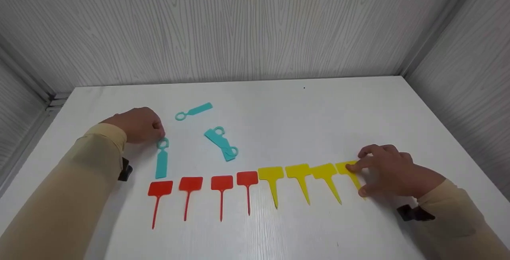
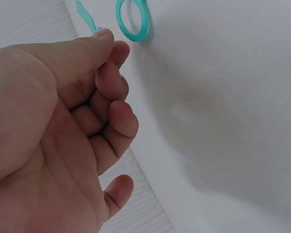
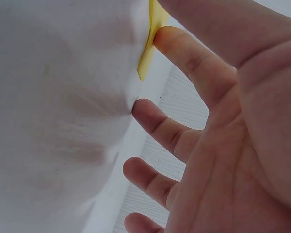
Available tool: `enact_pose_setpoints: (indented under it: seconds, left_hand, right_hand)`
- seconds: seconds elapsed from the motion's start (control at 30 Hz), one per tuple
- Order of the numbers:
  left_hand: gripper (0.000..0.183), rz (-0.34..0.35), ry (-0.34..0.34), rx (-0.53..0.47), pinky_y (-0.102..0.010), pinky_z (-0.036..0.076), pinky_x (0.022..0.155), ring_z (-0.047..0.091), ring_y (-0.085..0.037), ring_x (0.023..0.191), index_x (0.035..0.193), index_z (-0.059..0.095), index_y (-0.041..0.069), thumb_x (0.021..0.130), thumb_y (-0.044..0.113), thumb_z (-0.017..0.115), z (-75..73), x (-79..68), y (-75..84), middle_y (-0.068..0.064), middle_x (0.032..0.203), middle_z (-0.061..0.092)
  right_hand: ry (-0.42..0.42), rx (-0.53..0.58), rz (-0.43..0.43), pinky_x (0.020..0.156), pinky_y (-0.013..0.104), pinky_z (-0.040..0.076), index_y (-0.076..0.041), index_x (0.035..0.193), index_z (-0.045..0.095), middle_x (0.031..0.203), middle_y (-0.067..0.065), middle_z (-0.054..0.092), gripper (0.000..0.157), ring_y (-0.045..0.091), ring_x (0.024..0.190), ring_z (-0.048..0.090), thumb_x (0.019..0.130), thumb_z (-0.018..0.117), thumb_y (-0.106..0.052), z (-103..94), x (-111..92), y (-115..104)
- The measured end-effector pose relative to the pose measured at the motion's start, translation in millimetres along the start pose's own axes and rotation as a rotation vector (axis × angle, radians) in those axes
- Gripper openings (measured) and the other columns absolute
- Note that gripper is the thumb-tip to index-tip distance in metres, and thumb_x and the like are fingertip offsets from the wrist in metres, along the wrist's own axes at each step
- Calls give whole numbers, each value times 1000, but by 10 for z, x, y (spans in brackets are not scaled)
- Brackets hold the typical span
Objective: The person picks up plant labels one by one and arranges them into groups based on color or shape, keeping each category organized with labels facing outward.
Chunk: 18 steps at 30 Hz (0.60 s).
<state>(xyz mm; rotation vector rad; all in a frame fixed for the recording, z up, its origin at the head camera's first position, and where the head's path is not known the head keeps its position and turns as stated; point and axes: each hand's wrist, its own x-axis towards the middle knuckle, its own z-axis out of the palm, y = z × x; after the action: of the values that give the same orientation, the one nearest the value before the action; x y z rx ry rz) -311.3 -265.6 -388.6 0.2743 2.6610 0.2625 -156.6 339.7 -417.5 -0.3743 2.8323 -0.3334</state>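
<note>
My left hand [image 1: 139, 126] is beside the ring end of a teal loop plant tag [image 1: 161, 164] lying flat on the table. In the left wrist view, the fingers are loosely curled with the thumb near the index finger, and the tag's ring [image 2: 143, 29] lies just beyond the fingertips. At the right end of a row, my right hand [image 1: 392, 172] touches a yellow T-shaped plant label [image 1: 346, 167] with spread fingers; one fingertip rests on its head, the thumb near its pointed end. The right wrist view shows this yellow label [image 3: 146, 60] against a fingertip.
Several red T-shaped labels [image 1: 191, 183] and other yellow ones [image 1: 271, 173] form one row along the table [image 1: 287, 236]. Two overlapping teal tags [image 1: 221, 142] lie behind it, with another teal tag [image 1: 200, 109] farther back. Wood-grain panels [image 1: 247, 24] enclose the table's back and sides.
</note>
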Motion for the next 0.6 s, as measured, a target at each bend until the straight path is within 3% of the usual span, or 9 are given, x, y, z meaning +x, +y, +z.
enact_pose_setpoints:
  seconds: [0.17,0.3,0.43,0.6]
  left_hand:
    - [25,32,35,-26,-74,41,103,56,-41,116,120,77,11,102,28,78,21,-3,168,-13,114,70]
    - [33,108,83,19,-72,39,105,58,-38,118,127,75,13,100,29,83,66,17,357,-12,117,69]
    - [44,203,143,114,-66,40,106,59,-32,122,133,76,20,94,34,90,121,34,621,-8,125,70]
    - [50,390,221,315,-63,40,109,63,-30,128,134,79,25,87,32,96,184,76,922,-6,133,72]
  right_hand:
    - [-3,-15,3,95,75,33,-31,141,79,145,8,57,63,57,139,39,82,99,-40,4,12,13]
    - [-10,-14,6,95,76,33,-32,142,78,146,8,57,64,57,139,39,82,99,-41,8,12,6]
    - [-9,-9,8,97,77,32,-31,142,78,145,8,57,64,56,138,38,82,99,-41,2,6,1]
    - [6,-21,21,94,76,34,-32,141,79,144,7,58,64,57,138,41,81,99,-40,8,12,-7]
